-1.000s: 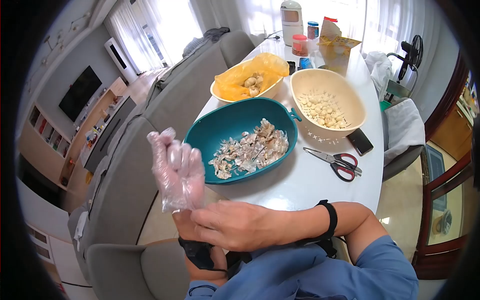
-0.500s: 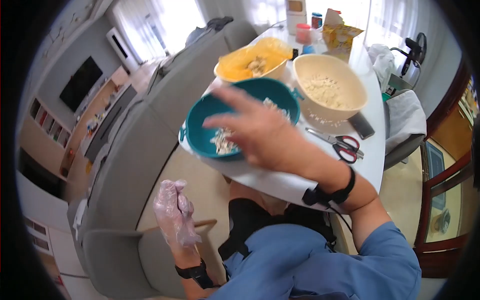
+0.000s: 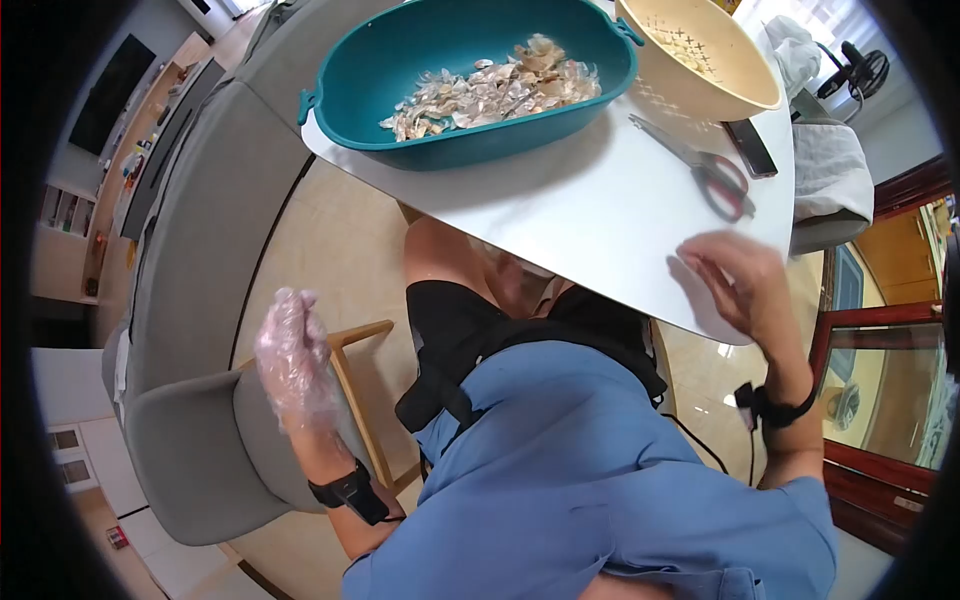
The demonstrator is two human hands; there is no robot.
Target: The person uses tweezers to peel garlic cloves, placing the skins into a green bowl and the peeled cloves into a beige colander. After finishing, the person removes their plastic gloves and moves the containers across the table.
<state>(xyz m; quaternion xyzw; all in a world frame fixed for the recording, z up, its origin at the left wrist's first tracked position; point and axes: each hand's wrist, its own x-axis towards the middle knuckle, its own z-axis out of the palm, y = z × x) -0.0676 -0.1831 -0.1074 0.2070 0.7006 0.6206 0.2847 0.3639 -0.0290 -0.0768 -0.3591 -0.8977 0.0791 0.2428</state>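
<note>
My left hand, in a clear plastic glove, is raised in front of the grey chair, away from the table. Its fingers are curled together and nothing shows between them. My bare right hand is over the table's near right edge, slightly blurred, fingers loosely bent and apart, holding nothing. The scissors with dark red and grey handles lie just beyond it, blades pointing to the far left. A teal basin with side handles contains a heap of dry, papery peelings.
The white table also bears a cream basket with pale pieces in it and a dark phone. A grey chair stands at my left by the grey sofa. Another cloth-draped chair is at the right.
My right hand has moved from above the teal basin to the table's near right edge. My left hand stays curled at the side. The view has tilted down, nearer the table.
</note>
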